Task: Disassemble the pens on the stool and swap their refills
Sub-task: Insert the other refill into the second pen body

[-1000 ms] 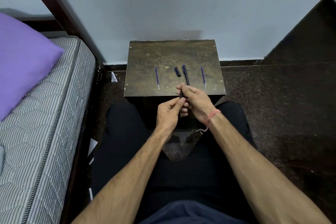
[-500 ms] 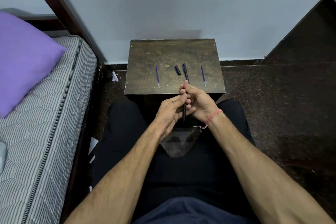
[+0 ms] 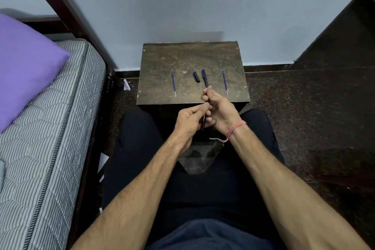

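A: Hands?
B: Both closed on one dark pen barrel, held above my lap just off the near edge of the stool. My right hand pinches the far part, my left hand pinches near the middle, likely to twist or pull it apart.
A: Axis?
B: Long axis runs away from me, near end toward my lap. Can't tell which end is the tip.
A: Rest of the parts?
B: On the bench: left refill, right refill, well apart, both lengthwise toward the wall, pale tips toward me. Between them a cap and a second pen, just beside each other. Laid out so the refills don't mix, I'd guess.
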Available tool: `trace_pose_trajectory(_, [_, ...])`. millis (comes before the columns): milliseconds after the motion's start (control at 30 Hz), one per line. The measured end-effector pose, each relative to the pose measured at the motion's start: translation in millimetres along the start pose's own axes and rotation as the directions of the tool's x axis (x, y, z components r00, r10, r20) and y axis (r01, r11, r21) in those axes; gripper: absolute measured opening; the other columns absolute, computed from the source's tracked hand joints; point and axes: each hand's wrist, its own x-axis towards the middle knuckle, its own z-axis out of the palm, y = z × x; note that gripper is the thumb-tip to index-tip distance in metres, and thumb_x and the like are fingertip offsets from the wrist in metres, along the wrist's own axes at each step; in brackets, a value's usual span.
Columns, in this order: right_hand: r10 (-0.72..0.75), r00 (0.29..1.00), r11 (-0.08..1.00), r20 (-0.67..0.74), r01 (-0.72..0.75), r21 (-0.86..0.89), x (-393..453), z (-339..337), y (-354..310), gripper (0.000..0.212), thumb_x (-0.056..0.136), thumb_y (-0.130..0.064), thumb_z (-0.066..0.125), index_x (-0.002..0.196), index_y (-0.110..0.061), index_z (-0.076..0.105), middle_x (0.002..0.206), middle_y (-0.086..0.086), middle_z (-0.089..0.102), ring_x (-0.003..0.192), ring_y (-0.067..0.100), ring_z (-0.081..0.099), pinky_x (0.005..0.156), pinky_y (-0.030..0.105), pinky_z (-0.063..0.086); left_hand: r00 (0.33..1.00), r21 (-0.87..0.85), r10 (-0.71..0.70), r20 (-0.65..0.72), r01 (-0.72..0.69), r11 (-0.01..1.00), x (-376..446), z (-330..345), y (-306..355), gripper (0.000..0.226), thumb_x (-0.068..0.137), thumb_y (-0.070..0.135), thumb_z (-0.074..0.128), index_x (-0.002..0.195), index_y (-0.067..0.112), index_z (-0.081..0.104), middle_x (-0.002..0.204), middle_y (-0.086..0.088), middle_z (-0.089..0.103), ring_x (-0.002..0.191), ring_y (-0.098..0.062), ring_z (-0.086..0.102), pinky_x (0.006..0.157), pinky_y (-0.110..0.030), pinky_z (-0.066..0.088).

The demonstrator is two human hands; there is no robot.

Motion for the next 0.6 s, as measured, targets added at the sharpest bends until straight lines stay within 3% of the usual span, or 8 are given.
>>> trace_pose_trajectory(133, [0.032, 0.994, 0.988, 0.103, -0.047, 0.147, 2, -8, 0, 0.022, 0.111, -0.041, 0.059, 0.101, -0.023, 0.067, 0.079, -0.011, 0.055, 0.043, 0.002, 0.047, 0.031, 0.018, 0.037, 0.988, -0.107, -0.082, 0.131, 0.096, 0.99, -3, 1, 8, 0.024, 0.114, 0.022, 0.063, 0.105, 0.006, 0.079, 0.075, 0.003, 0.071, 0.061, -0.006, 0.07, 0.069, -0.028, 0.069])
trace_pose_trajectory(233, [0.066, 0.987, 0.976, 0.146, -0.094, 0.195, 6, -7, -2, 0.025, 0.11, -0.044, 0.06, 0.105, -0.022, 0.074, 0.082, -0.012, 0.061, 0.043, 0.001, 0.048, 0.032, 0.017, 0.038, 0.989, -0.197, -0.075, 0.127, 0.099, 0.975, -4, 6, 7, 0.025, 0.115, 0.023, 0.061, 0.105, 0.008, 0.078, 0.077, 0.003, 0.071, 0.062, -0.005, 0.07, 0.066, -0.026, 0.067])
trace_pose_trajectory(367, [0.046, 0.996, 0.999, 0.08, -0.047, 0.003, 7, -4, -6, 0.039, 0.094, -0.047, 0.076, 0.122, -0.02, 0.076, 0.108, -0.006, 0.076, 0.047, 0.0, 0.048, 0.038, 0.014, 0.036, 0.999, -0.111, -0.021, 0.044, 0.026, 0.994, -1, 3, 5, 0.023, 0.114, 0.023, 0.064, 0.111, 0.007, 0.081, 0.084, 0.0, 0.078, 0.068, -0.007, 0.075, 0.072, -0.028, 0.07])
trace_pose_trajectory(500, [-0.105, 0.994, 0.985, -0.008, 0.103, -0.141, 7, -7, -8, 0.012, 0.099, -0.02, 0.079, 0.103, -0.015, 0.068, 0.083, -0.001, 0.062, 0.046, 0.005, 0.045, 0.038, 0.018, 0.038, 1.0, -0.001, 0.023, -0.007, -0.023, 1.0, 2, 2, 5, 0.029, 0.114, 0.018, 0.064, 0.124, -0.006, 0.077, 0.086, -0.006, 0.078, 0.066, -0.008, 0.075, 0.074, -0.029, 0.071])
trace_pose_trajectory(567, [-0.125, 0.992, 0.968, 0.008, 0.124, -0.22, 6, -6, -13, 0.008, 0.104, -0.018, 0.072, 0.108, -0.01, 0.073, 0.09, 0.002, 0.072, 0.05, 0.007, 0.048, 0.044, 0.019, 0.043, 0.999, 0.031, 0.039, -0.022, -0.038, 0.999, 3, 1, 6, 0.03, 0.114, 0.017, 0.063, 0.128, -0.006, 0.076, 0.086, -0.005, 0.077, 0.067, -0.008, 0.073, 0.074, -0.03, 0.07])
trace_pose_trajectory(600, [-0.111, 0.993, 0.96, 0.026, 0.114, -0.256, 5, -6, -15, 0.018, 0.108, -0.02, 0.065, 0.117, -0.008, 0.075, 0.102, 0.003, 0.077, 0.055, 0.007, 0.051, 0.05, 0.02, 0.046, 0.999, 0.04, 0.044, -0.028, -0.043, 0.998, 3, -1, 7, 0.029, 0.114, 0.017, 0.063, 0.128, -0.005, 0.076, 0.086, -0.004, 0.077, 0.066, -0.008, 0.073, 0.074, -0.03, 0.069])
